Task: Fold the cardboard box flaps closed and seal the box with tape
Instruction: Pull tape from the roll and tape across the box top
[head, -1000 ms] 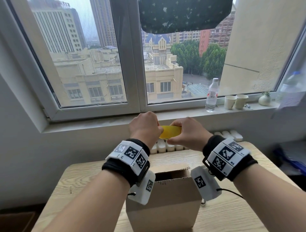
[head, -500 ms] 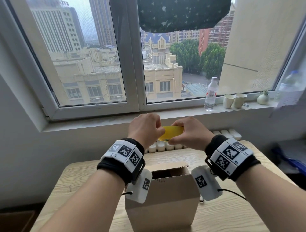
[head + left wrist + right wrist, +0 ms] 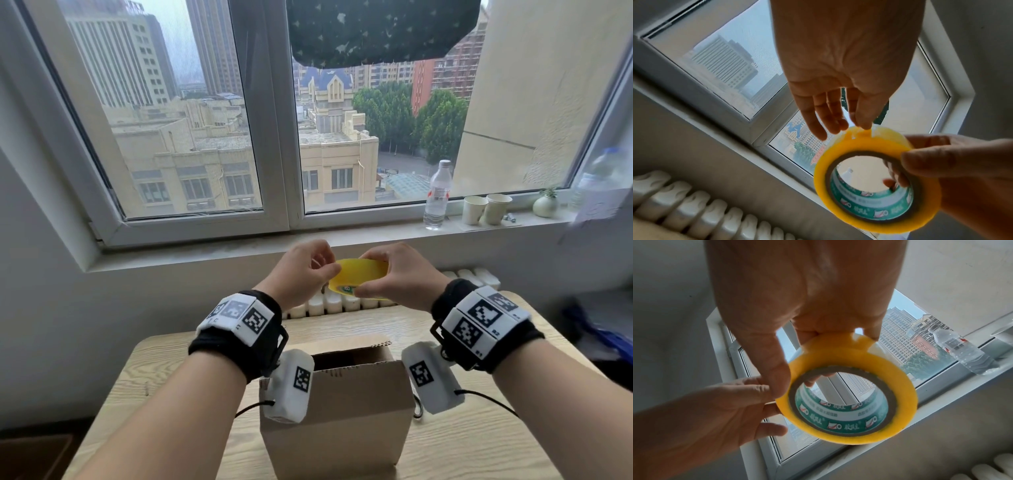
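Note:
A brown cardboard box (image 3: 335, 411) stands on the wooden table (image 3: 479, 445), its top open and its far flap upright. Both hands are raised above it, between the box and the window. My right hand (image 3: 371, 274) (image 3: 797, 384) grips the yellow tape roll (image 3: 352, 274) (image 3: 822, 178) (image 3: 900, 394), thumb on its side face and fingers through the green-printed core. My left hand (image 3: 327, 270) (image 3: 849, 125) meets the roll's outer band, its fingertips pinching a small lifted tab of tape (image 3: 865, 132).
A white radiator (image 3: 342, 303) runs behind the table under the window sill. On the sill to the right stand a water bottle (image 3: 436, 195), two paper cups (image 3: 484, 209) and a small vase (image 3: 544, 205). Dark fabric (image 3: 376, 31) hangs at the top.
The roll has tilted so its side face and green core show in the head view. Both hands stay together above the box, and the left fingers have shifted on the roll's edge.

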